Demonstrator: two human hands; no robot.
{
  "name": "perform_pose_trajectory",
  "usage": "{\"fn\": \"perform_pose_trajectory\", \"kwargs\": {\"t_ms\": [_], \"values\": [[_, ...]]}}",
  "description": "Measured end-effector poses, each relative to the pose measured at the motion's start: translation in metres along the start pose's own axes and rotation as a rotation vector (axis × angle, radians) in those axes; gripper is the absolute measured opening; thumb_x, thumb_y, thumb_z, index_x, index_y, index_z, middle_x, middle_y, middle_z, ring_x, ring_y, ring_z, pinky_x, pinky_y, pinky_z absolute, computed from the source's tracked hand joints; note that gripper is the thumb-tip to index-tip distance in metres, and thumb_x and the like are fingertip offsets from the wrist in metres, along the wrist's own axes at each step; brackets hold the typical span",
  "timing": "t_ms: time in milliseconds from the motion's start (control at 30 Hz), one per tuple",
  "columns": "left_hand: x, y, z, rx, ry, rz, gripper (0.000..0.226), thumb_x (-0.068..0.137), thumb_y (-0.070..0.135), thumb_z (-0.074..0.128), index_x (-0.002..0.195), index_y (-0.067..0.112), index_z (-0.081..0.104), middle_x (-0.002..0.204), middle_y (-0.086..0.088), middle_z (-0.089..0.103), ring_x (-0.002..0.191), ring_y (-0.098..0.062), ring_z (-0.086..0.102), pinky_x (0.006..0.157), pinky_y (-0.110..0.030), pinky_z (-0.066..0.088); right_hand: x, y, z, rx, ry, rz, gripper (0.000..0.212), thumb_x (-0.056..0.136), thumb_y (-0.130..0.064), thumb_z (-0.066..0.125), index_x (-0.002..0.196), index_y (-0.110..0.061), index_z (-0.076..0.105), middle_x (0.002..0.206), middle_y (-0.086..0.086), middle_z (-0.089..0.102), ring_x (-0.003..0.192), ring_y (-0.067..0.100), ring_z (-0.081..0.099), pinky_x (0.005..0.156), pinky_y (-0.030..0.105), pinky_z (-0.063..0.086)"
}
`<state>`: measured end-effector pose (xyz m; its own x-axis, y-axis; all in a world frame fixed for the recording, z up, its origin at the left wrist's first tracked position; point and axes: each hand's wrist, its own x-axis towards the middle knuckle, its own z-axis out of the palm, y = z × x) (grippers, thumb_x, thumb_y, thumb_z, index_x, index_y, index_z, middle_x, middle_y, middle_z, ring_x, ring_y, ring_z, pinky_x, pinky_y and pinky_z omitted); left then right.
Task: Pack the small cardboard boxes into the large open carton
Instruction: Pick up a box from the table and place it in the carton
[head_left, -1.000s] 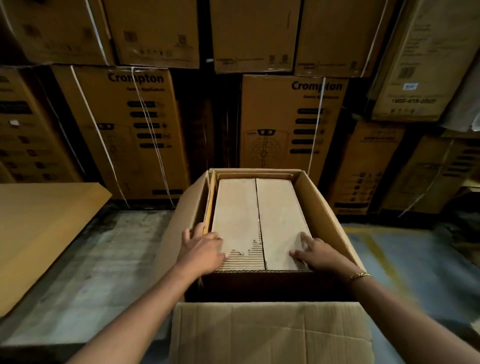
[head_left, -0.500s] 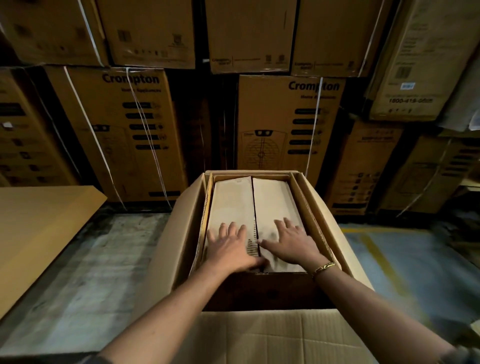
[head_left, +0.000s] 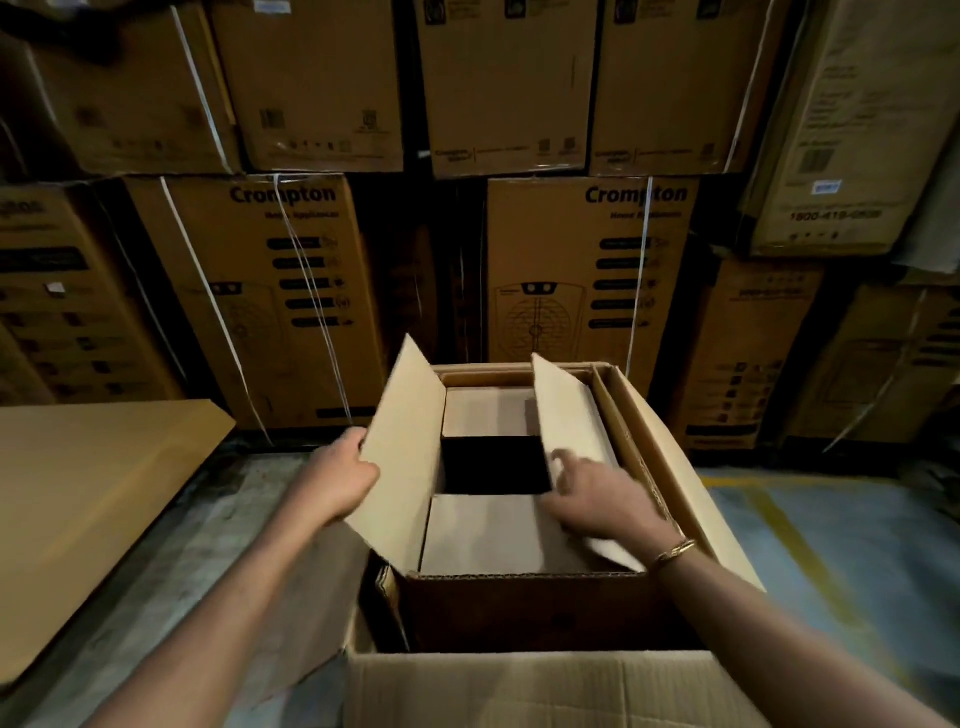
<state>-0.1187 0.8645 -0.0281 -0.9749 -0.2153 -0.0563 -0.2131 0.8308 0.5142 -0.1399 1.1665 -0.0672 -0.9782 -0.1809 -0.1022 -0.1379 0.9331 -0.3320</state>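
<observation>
Item: large carton (head_left: 691, 488), lower centre of the frame, standing open on the floor (head_left: 156, 561). Its near flap (head_left: 519, 686) is cut off by the bottom edge.

Item: inner box (head_left: 519, 603), set inside the large carton against its near wall. Left flap (head_left: 402, 447) raised and tilted outward; right flap (head_left: 569, 415) raised likewise. Between them a dark gap (head_left: 493, 465); what lies in it cannot be made out. Pale cardboard (head_left: 483, 535) shows on the near side of the gap and more beyond it; whether these are small boxes or short flaps is not clear.

Item: left hand (head_left: 337, 480), centre left, fingers closed on the outer edge of the left flap. Fingertips hidden behind the card.

Item: right hand (head_left: 602, 493), centre right, blurred, fingers bent against the inner face of the right flap; firm grip or mere touch cannot be told. A bracelet (head_left: 672, 552) sits at the wrist.

Item: flat cardboard sheet (head_left: 88, 499), left edge, cut off by the frame.

Item: stacked printed cartons (head_left: 587, 270), whole upper half, dim; small print unreadable.

Change from half a second ago: both hands then lay flat on the closed flaps, fingers spread; the flaps now stand parted and the hands have moved out to either side.
</observation>
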Motion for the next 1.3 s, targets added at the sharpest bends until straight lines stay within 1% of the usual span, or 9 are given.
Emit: {"fn": "perform_pose_trajectory", "kwargs": {"t_ms": [167, 333, 600, 733, 867, 967, 1067, 1200, 1300], "values": [[0.005, -0.029, 0.02, -0.196, 0.023, -0.142, 0.031, 0.092, 0.021, 0.058, 0.12, 0.01, 0.05, 0.094, -0.003, 0.06, 0.08, -0.022, 0.059, 0.062, -0.031, 0.042, -0.001, 0.046, -0.07, 0.107, 0.12, 0.177, 0.059, 0.09, -0.027, 0.06, 0.145, -0.027, 0.04, 0.097, 0.0, 0.064, 0.08, 0.016, 0.066, 0.066, 0.034, 0.061], [0.009, -0.058, 0.039, -0.328, 0.129, -0.167, 0.029, 0.092, 0.027, 0.069, 0.113, 0.011, 0.057, 0.106, -0.007, 0.067, 0.092, -0.029, 0.065, 0.078, -0.038, 0.054, -0.021, 0.102, -0.059, 0.132, 0.204, 0.414, 0.053, 0.095, -0.029, 0.052, 0.145, -0.024, 0.036, 0.111, 0.012, 0.061, 0.094, 0.032, 0.063, 0.081, 0.045, 0.057], [-0.004, -0.066, 0.047, -0.794, 0.12, -0.2, 0.016, 0.09, 0.007, 0.069, 0.105, 0.008, 0.062, 0.097, -0.013, 0.071, 0.077, -0.024, 0.065, 0.062, -0.029, 0.045, -0.047, 0.154, -0.046, 0.642, 0.302, 0.448, 0.038, 0.096, -0.02, 0.064, 0.133, -0.022, 0.055, 0.107, 0.006, 0.064, 0.09, 0.028, 0.065, 0.077, 0.044, 0.056], [-0.012, -0.087, 0.06, -0.641, 0.102, -0.189, 0.034, 0.077, 0.038, 0.075, 0.098, 0.013, 0.063, 0.1, -0.011, 0.074, 0.086, -0.027, 0.07, 0.079, -0.042, 0.055, -0.054, 0.165, -0.027, 0.59, 0.271, 0.556, 0.039, 0.097, -0.023, 0.065, 0.133, -0.01, 0.059, 0.103, 0.011, 0.061, 0.083, 0.025, 0.061, 0.071, 0.04, 0.052], [-0.011, -0.088, 0.059, -0.098, 0.113, -0.153, 0.056, 0.091, 0.057, 0.058, 0.127, 0.014, 0.051, 0.123, -0.012, 0.065, 0.105, -0.032, 0.063, 0.081, -0.039, 0.051, -0.048, 0.158, -0.035, 0.001, 0.231, 0.478, 0.061, 0.096, -0.035, 0.061, 0.151, -0.02, 0.039, 0.141, 0.013, 0.048, 0.124, 0.035, 0.051, 0.097, 0.05, 0.05], [-0.011, -0.078, 0.056, 0.448, 0.318, 0.027, 0.066, 0.092, 0.051, 0.057, 0.146, 0.016, 0.04, 0.14, -0.012, 0.052, 0.124, -0.034, 0.05, 0.093, -0.048, 0.044, -0.035, 0.117, -0.036, -0.444, 0.226, 0.198, 0.051, 0.097, -0.03, 0.048, 0.147, -0.025, 0.041, 0.151, 0.003, 0.042, 0.137, 0.026, 0.04, 0.109, 0.04, 0.041], [-0.016, -0.052, 0.06, 0.729, 0.421, 0.288, 0.04, 0.085, 0.018, 0.061, 0.125, 0.018, 0.063, 0.121, -0.006, 0.063, 0.111, -0.027, 0.053, 0.09, -0.045, 0.042, -0.019, 0.07, -0.007, -0.694, 0.07, 0.055, 0.044, 0.096, -0.038, 0.046, 0.136, -0.022, 0.056, 0.146, 0.005, 0.049, 0.142, 0.029, 0.033, 0.118, 0.043, 0.028], [-0.018, -0.024, 0.077, 0.629, 0.18, 0.45, 0.044, 0.089, 0.006, 0.045, 0.124, 0.026, 0.062, 0.121, 0.006, 0.06, 0.112, -0.018, 0.051, 0.094, -0.037, 0.041, 0.004, 0.044, 0.024, -0.451, -0.2, 0.099, 0.056, 0.098, -0.053, 0.032, 0.134, -0.02, 0.059, 0.148, 0.008, 0.05, 0.147, 0.033, 0.027, 0.12, 0.054, 0.012], [-0.01, -0.022, 0.08, 0.354, 0.048, 0.362, 0.042, 0.095, 0.023, 0.043, 0.135, 0.031, 0.054, 0.137, 0.011, 0.055, 0.125, -0.015, 0.046, 0.099, -0.037, 0.034, 0.011, 0.042, 0.011, -0.227, -0.184, 0.149, 0.067, 0.097, -0.07, 0.026, 0.124, -0.02, 0.061, 0.133, 0.01, 0.06, 0.132, 0.033, 0.048, 0.114, 0.052, 0.027]]}}
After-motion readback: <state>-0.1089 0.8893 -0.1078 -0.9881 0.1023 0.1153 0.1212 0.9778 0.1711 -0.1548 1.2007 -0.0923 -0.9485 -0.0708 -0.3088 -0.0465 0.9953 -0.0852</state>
